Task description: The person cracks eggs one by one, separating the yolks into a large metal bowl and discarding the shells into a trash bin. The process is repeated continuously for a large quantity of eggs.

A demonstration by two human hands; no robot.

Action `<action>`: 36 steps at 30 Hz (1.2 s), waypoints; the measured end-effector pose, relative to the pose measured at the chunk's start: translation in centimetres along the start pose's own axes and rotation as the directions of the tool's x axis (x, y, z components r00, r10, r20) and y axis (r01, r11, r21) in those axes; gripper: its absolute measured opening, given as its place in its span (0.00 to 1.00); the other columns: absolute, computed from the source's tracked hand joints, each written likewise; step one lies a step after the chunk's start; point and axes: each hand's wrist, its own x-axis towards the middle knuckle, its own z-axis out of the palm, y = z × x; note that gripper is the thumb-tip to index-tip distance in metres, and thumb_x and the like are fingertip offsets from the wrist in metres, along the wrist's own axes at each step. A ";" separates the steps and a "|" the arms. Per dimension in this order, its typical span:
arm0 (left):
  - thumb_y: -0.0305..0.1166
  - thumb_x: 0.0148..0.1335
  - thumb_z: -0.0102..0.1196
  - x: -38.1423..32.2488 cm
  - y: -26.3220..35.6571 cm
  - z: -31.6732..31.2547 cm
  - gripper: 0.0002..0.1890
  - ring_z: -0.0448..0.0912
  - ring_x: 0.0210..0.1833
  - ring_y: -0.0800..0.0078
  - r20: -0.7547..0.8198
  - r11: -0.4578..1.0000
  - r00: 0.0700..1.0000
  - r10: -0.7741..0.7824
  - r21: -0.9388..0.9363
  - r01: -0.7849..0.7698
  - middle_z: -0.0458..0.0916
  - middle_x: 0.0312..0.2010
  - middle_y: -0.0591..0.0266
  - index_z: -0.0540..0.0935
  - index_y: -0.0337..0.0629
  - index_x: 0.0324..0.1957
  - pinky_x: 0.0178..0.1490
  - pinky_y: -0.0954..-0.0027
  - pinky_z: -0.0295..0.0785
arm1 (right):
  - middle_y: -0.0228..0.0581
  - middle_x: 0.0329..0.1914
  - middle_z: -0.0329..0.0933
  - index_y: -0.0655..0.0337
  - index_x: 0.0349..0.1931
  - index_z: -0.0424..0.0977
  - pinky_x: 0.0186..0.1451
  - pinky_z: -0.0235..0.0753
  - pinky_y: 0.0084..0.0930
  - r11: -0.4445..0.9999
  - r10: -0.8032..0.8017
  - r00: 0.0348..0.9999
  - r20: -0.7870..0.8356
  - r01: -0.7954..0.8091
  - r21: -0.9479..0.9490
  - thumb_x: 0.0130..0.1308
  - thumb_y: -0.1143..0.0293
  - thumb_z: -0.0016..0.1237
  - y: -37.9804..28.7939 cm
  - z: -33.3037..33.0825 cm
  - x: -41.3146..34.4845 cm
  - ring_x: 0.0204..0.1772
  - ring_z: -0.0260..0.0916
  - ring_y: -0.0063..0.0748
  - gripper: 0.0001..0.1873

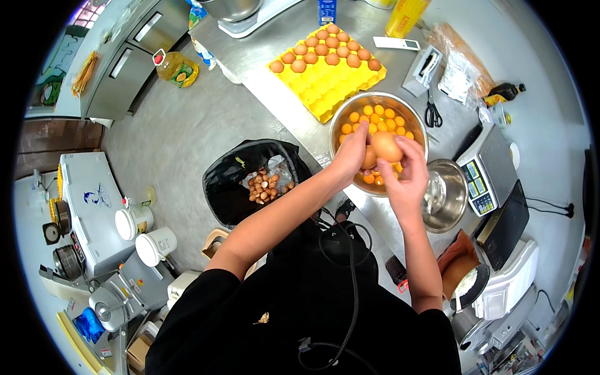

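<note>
Over a large stainless steel bowl (418, 114) my two hands come close together, each with a brown egg. My left hand (350, 152) holds one egg (369, 158), partly covered by the fingers. In my right hand (407, 176) is another egg (386, 146), its shell looking whole from above; the two eggs touch or nearly touch. Many yolks (378, 110) lie in the bowl beneath. Beyond it sits a yellow egg tray (309, 89), its far rows filled with brown eggs (332, 59) and its near cups bare.
A black-lined bin (218, 187) holding eggshells (265, 187) stands left of the table. Right of the yolk bowl are a smaller steel bowl (457, 206), a digital scale (490, 164) and black-handled scissors (433, 115). An oil jug (177, 70) stands on the floor.
</note>
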 end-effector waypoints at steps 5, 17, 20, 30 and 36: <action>0.57 0.79 0.29 0.4 -1.9 2.3 0.32 0.78 0.20 0.73 0.047 1.000 0.999 0.009 0.021 -0.010 0.79 0.23 0.60 0.76 0.37 0.37 0.16 0.75 0.65 | 0.44 0.57 0.74 0.69 0.60 0.67 0.55 0.80 0.28 0.867 0.356 0.934 -0.032 -0.317 0.385 0.68 0.79 0.56 -0.4 -2.1 -0.7 0.56 0.77 0.35 0.22; 0.45 0.76 0.50 0.2 -2.6 3.2 0.21 0.78 0.31 0.81 0.351 0.716 0.796 0.494 0.355 -0.601 0.81 0.38 0.62 0.77 0.40 0.59 0.31 0.78 0.73 | 0.41 0.51 0.78 0.65 0.61 0.69 0.43 0.79 0.21 0.538 0.561 0.784 0.266 -0.590 0.602 0.76 0.70 0.49 0.0 -8.5 1.0 0.43 0.79 0.29 0.17; 0.50 0.78 0.42 -1.4 -1.6 4.7 0.24 0.79 0.27 0.77 0.211 0.899 0.932 0.295 0.268 -0.345 0.81 0.34 0.61 0.77 0.39 0.55 0.23 0.76 0.70 | 0.45 0.58 0.73 0.66 0.59 0.70 0.49 0.80 0.25 0.851 0.385 0.921 -0.067 -0.326 0.412 0.71 0.76 0.54 -1.7 -7.8 0.8 0.51 0.78 0.33 0.18; 0.56 0.78 0.35 -1.0 -3.2 7.2 0.28 0.77 0.23 0.75 0.017 0.985 0.990 0.141 0.096 -0.142 0.80 0.32 0.60 0.76 0.39 0.48 0.19 0.74 0.67 | 0.47 0.61 0.69 0.63 0.58 0.71 0.62 0.77 0.32 0.997 -0.075 0.997 -0.014 0.075 -0.022 0.64 0.75 0.61 -0.2 -7.8 -1.6 0.64 0.71 0.41 0.22; 0.50 0.76 0.46 -0.9 -3.5 6.5 0.24 0.79 0.28 0.76 0.192 0.927 0.929 0.316 0.145 -0.345 0.80 0.37 0.60 0.76 0.38 0.55 0.24 0.73 0.71 | 0.38 0.50 0.77 0.64 0.58 0.70 0.42 0.76 0.21 0.605 0.548 0.825 0.140 -0.506 0.615 0.77 0.68 0.49 0.1 -9.2 -0.6 0.39 0.76 0.26 0.15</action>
